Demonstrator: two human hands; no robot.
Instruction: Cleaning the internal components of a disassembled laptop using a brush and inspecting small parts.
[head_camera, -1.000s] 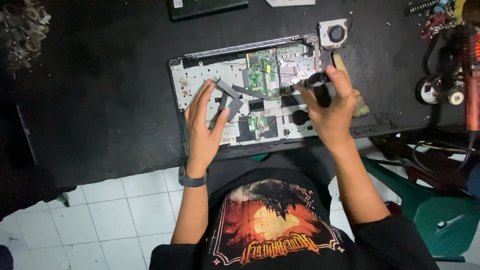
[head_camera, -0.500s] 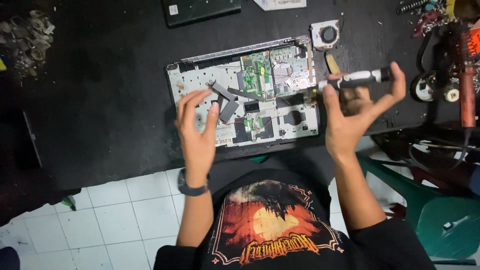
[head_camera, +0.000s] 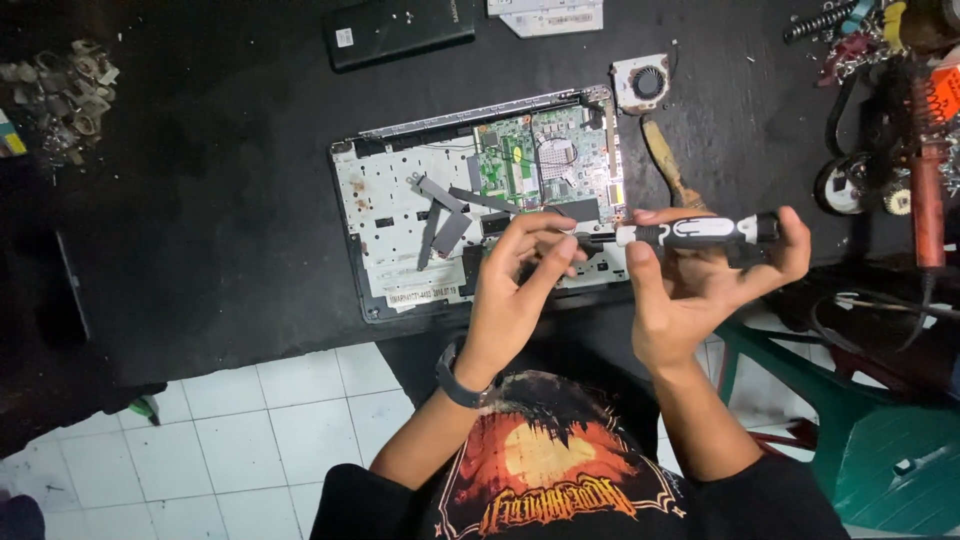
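left of laptop (head_camera: 400, 220): bare black mat (head_camera: 220, 180), open room
right: fan (head_camera: 642, 82), wooden-handled brush (head_camera: 668, 165), tool clutter (head_camera: 900, 120) block

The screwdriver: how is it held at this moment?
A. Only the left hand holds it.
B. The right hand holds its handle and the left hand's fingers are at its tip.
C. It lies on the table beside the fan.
B: the right hand grips the screwdriver handle, and the left hand pinches its tip.
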